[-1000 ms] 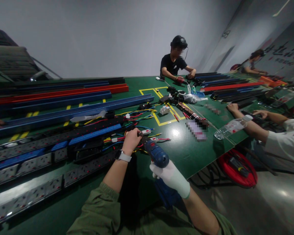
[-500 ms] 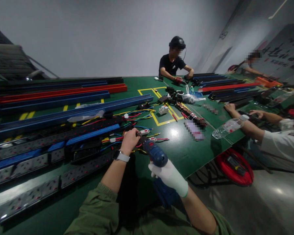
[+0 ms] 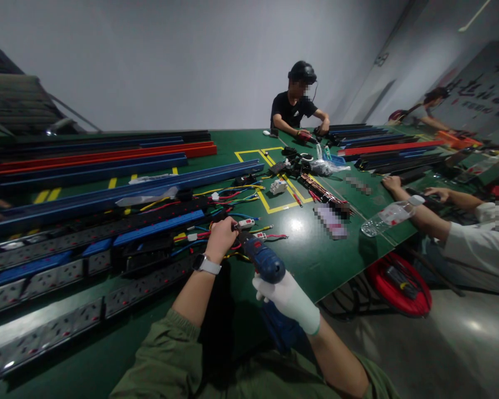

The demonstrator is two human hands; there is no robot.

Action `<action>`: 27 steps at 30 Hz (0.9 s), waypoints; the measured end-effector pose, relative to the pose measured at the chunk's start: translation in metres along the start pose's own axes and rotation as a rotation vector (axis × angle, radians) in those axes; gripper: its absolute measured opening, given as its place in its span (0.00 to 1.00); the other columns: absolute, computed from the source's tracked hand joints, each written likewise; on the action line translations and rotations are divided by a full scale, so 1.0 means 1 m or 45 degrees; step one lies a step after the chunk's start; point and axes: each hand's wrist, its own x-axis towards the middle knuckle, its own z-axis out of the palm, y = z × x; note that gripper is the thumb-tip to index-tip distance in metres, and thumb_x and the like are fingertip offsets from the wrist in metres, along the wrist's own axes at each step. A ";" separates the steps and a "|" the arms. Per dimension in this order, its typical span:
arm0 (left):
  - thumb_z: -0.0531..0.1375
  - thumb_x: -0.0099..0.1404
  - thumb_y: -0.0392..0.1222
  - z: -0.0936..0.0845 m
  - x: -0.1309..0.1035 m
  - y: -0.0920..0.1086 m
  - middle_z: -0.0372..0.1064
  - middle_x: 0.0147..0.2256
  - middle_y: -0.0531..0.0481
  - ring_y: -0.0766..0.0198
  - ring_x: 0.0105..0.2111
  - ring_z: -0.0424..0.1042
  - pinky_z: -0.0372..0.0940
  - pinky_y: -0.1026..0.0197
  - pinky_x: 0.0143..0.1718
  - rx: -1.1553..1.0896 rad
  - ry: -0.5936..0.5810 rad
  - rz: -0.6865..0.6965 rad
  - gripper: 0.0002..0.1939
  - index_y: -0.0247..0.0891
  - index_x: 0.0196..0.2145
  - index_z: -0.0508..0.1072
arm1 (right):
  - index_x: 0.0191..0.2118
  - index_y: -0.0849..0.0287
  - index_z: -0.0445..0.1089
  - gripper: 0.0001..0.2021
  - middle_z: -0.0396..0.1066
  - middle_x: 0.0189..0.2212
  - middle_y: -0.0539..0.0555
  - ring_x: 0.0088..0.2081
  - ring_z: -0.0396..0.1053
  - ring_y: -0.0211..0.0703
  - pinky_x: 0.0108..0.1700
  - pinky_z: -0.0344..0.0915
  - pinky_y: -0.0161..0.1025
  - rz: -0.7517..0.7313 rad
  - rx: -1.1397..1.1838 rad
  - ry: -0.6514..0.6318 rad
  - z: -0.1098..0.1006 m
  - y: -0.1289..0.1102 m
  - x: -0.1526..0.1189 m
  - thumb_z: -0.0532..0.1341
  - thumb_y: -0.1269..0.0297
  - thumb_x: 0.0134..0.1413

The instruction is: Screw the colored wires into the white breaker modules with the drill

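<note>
Drill (image 3: 266, 260), lower centre of frame, is gripped by the gloved right hand (image 3: 289, 302), probably hefty and rigid, best held by its handle; left hand (image 3: 222, 239) is curled near the nose (image 3: 244, 240), hold unclear.

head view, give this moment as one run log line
right hand: gloved, gripping blue power drill | left hand: ungloved, at drill's front end, grip unclear | nearby: white connectors, coloured wires on green table
</note>
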 end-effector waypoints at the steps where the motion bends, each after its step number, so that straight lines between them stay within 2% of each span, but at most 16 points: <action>1: 0.62 0.61 0.37 0.000 0.000 0.000 0.78 0.39 0.46 0.56 0.44 0.75 0.64 0.56 0.48 -0.001 0.000 0.002 0.08 0.40 0.40 0.75 | 0.41 0.62 0.73 0.15 0.74 0.25 0.52 0.27 0.70 0.39 0.34 0.66 0.35 -0.002 0.002 -0.007 0.000 0.000 0.000 0.64 0.54 0.59; 27: 0.62 0.62 0.40 -0.001 0.000 0.001 0.78 0.39 0.46 0.55 0.44 0.75 0.63 0.56 0.50 0.030 0.007 -0.008 0.07 0.41 0.40 0.75 | 0.38 0.62 0.72 0.14 0.74 0.25 0.52 0.28 0.71 0.40 0.34 0.67 0.35 0.019 0.024 0.008 0.000 -0.001 0.000 0.64 0.54 0.58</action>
